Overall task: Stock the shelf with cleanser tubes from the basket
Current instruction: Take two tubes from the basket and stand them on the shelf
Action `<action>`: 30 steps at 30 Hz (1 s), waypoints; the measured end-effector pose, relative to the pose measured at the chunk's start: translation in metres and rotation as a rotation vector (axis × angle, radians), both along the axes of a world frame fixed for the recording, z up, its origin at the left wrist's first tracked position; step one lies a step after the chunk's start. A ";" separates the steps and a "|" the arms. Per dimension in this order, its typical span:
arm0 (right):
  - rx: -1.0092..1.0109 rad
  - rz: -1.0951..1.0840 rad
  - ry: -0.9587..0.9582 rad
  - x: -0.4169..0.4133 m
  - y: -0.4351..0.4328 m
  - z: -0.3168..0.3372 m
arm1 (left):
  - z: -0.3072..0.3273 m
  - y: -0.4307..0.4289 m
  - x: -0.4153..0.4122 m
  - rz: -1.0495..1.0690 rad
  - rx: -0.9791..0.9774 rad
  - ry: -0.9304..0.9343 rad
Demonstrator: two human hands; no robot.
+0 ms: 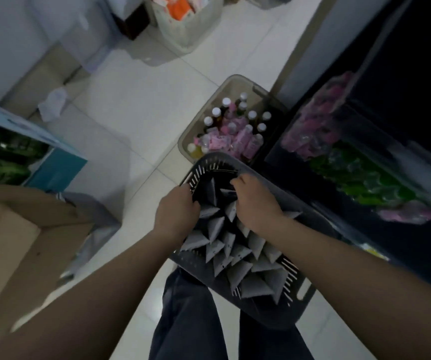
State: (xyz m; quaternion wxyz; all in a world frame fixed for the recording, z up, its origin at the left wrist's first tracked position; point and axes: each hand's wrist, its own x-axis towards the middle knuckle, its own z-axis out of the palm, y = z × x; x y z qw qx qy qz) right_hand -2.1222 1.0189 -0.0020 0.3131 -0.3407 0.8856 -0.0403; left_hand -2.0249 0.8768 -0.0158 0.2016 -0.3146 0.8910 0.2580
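Note:
A dark slotted basket sits in front of my legs, packed with several grey cleanser tubes standing with their flat crimped ends up. Both hands reach down into its far end. My left hand has its fingers curled down among the tubes by the basket's left wall. My right hand is curled over tubes near the middle. What each hand grips is hidden by the fingers. The dark shelf stands to the right, holding pink and green packets.
A beige basket of bottles and pink packs stands just beyond the dark one. A cardboard box is at the left, a teal-and-white box behind it. A pale bin of goods stands far back on the white tiled floor.

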 end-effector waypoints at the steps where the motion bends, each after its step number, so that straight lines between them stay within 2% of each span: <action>1: 0.014 0.066 0.036 -0.005 -0.004 -0.004 | -0.004 0.003 -0.001 0.015 -0.003 -0.015; 4: 0.035 0.272 0.125 -0.015 -0.014 -0.018 | -0.015 0.012 -0.008 0.016 -0.052 -0.038; 7: 0.074 0.361 0.160 -0.019 -0.026 -0.031 | -0.031 0.018 -0.014 -0.004 -0.124 -0.045; 15: 0.115 0.391 0.179 -0.031 -0.038 -0.053 | -0.053 0.023 -0.023 -0.029 -0.199 -0.110; 21: 0.133 0.423 0.176 -0.034 -0.044 -0.054 | -0.053 0.022 -0.026 -0.016 -0.218 -0.092; 30: 0.087 0.364 0.190 -0.031 -0.033 -0.023 | -0.028 0.020 -0.023 -0.178 -0.267 -0.076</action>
